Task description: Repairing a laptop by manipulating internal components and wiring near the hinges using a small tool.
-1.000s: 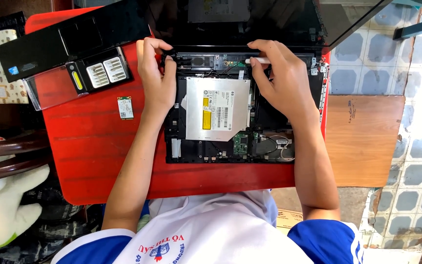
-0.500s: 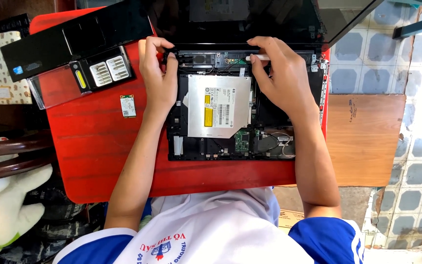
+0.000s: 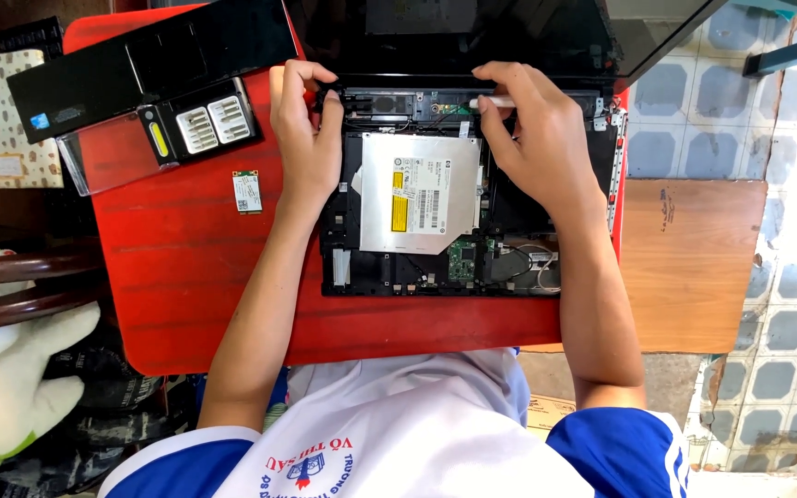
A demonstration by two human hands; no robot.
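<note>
Left hand (image 3: 304, 138) fingers pinch opened laptop base (image 3: 468, 189) top-left corner; right hand (image 3: 537, 138) grips slim tool (image 3: 491, 102), tip hidden; screen cut off top; red tabletop (image 3: 186, 267) free lower left.

we note a white label with a yellow stripe (image 3: 414, 195) on the silver drive in the opened laptop. the dark laptop screen (image 3: 472, 32) lies folded back at top. a small blue sticker (image 3: 40, 121) marks the black panel, upper left.
</note>
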